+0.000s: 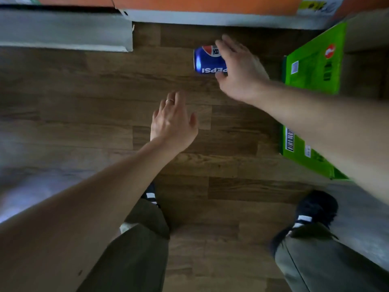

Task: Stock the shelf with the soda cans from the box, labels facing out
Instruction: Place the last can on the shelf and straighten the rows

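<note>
From the head camera, looking down at a wood-plank floor [105, 81], the right hand [240, 70] sits at about one o'clock from the frame's centre. Its fingers and thumb curl round a blue soda can [207, 60], gripping it by one side, probably so the label stays uncovered and can be turned outward. The can is held in the air with its printed name reading upside down. The left hand [173, 121], near the centre, holds nothing; its fingers are spread and relaxed, likely for balance. A green box [311, 68] lies at three o'clock, beside the right forearm. The grey shelf edge [210, 18] runs along twelve o'clock, just beyond the can.
</note>
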